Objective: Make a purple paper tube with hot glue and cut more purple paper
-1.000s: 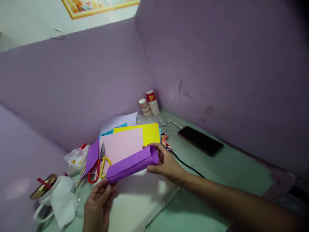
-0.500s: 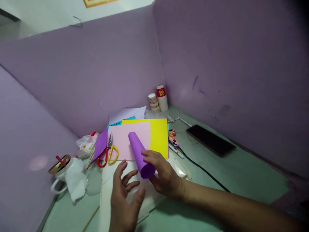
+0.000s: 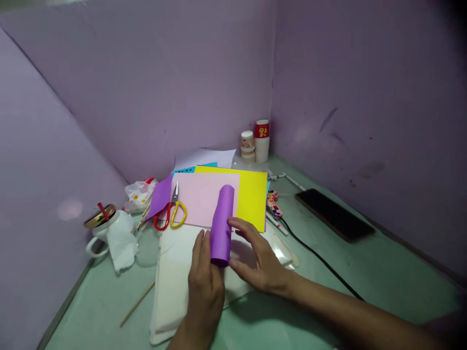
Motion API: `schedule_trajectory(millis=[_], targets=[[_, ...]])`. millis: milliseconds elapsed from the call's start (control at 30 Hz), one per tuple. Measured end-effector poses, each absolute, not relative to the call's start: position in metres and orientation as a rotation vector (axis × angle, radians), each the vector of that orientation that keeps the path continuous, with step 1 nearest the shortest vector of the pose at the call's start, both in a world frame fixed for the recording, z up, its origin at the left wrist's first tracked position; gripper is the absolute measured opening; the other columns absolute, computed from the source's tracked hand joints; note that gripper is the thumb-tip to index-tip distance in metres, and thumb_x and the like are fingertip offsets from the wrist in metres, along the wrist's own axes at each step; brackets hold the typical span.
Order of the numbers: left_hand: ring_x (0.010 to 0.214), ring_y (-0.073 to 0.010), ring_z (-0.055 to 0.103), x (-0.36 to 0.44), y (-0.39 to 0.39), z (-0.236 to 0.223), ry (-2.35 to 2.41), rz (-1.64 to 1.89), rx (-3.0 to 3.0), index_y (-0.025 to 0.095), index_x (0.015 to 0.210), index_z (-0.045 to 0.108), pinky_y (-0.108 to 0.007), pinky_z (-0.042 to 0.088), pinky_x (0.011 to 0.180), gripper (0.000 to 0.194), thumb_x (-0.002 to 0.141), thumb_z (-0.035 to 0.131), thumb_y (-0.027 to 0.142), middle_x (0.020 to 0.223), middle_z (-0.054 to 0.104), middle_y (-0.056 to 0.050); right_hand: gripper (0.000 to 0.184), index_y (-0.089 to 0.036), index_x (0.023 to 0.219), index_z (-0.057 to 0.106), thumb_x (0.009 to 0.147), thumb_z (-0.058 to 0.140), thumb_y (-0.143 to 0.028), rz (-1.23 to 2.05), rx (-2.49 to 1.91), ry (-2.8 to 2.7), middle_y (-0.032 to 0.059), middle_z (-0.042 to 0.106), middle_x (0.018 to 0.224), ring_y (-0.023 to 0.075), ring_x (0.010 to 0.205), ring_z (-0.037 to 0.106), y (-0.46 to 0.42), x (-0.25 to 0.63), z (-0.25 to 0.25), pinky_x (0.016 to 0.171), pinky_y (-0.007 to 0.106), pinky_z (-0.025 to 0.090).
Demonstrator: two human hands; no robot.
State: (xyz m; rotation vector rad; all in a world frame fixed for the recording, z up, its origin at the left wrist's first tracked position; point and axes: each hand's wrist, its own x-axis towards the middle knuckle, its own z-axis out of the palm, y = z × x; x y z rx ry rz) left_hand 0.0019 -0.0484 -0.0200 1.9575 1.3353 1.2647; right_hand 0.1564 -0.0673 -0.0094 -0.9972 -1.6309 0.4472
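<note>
A purple paper roll [image 3: 222, 222] stands between my two hands, its far end over a pink sheet [image 3: 199, 197]. My left hand [image 3: 205, 282] presses its flat fingers against the roll's left side. My right hand [image 3: 260, 260] curls around the roll's right side near the lower end, thumb under it. Below the hands lies a white pad [image 3: 175, 277]. A yellow sheet [image 3: 253, 194] sits under the pink one.
Red and yellow scissors [image 3: 170, 214] lie left of the pink sheet beside a purple scrap [image 3: 160, 197]. A white mug with tissue [image 3: 109, 231] stands at left. Paper cups [image 3: 257, 141] are in the corner. A black phone [image 3: 335, 214], cable [image 3: 321, 267] and pens [image 3: 275, 223] lie right.
The roll swung from lying crosswise to pointing away from me, more upright. My left hand let go of it, opened, and now lies against its left side. The view shifted left.
</note>
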Motion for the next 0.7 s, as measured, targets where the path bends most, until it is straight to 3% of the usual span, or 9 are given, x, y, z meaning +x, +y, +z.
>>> schedule_trajectory(millis=[167, 333, 500, 600, 700], targets=[[0.13, -0.022, 0.038, 0.007, -0.053, -0.023, 1.249, 1.159, 2.141, 0.017, 0.133, 0.045, -0.032, 0.036, 0.105, 0.051, 0.083, 0.037, 0.011, 0.142, 0.039, -0.01, 0.054, -0.016, 0.123, 0.046, 0.07, 0.059, -0.012, 0.372, -1.093, -1.697, 0.0176, 0.042, 0.135, 0.0269, 0.126, 0.04, -0.064, 0.154, -0.019, 0.105, 0.046, 0.035], [0.126, -0.0231, 0.042, 0.004, -0.049, -0.024, 1.189, 1.132, 2.307, 0.017, 0.134, 0.039, -0.041, 0.038, 0.104, 0.056, 0.079, 0.04, 0.007, 0.136, 0.042, -0.013, 0.053, -0.015, 0.119, 0.049, 0.068, 0.053, -0.005, 0.409, -1.06, -1.666, 0.0173, 0.041, 0.136, 0.0256, 0.127, 0.04, -0.063, 0.154, -0.022, 0.104, 0.045, 0.035], [0.129, -0.0276, 0.037, -0.004, -0.046, -0.018, 0.994, 1.09, 2.257, 0.022, 0.138, 0.033, -0.045, 0.04, 0.101, 0.059, 0.081, 0.049, 0.019, 0.142, 0.035, -0.012, 0.054, -0.02, 0.13, 0.048, 0.076, 0.056, -0.019, 0.567, -0.964, -1.666, 0.0134, 0.037, 0.142, 0.0268, 0.13, 0.036, -0.063, 0.166, -0.019, 0.106, 0.046, 0.031], [0.131, -0.0282, 0.035, -0.008, -0.046, -0.012, 0.893, 1.126, 2.059, 0.026, 0.135, 0.04, -0.041, 0.042, 0.099, 0.05, 0.086, 0.045, 0.026, 0.146, 0.031, -0.008, 0.041, -0.026, 0.129, 0.051, 0.089, 0.045, -0.033, 0.718, -0.884, -1.574, 0.0075, 0.04, 0.143, 0.0249, 0.131, 0.036, -0.06, 0.175, -0.018, 0.109, 0.047, 0.025], [0.133, -0.0242, 0.033, -0.007, -0.046, -0.009, 0.942, 1.21, 1.963, 0.027, 0.13, 0.048, -0.038, 0.037, 0.104, 0.041, 0.089, 0.042, 0.028, 0.144, 0.037, -0.005, 0.034, -0.031, 0.121, 0.058, 0.091, 0.044, -0.038, 0.846, -0.88, -1.46, 0.0047, 0.048, 0.137, 0.023, 0.128, 0.04, -0.056, 0.178, -0.018, 0.109, 0.047, 0.025]])
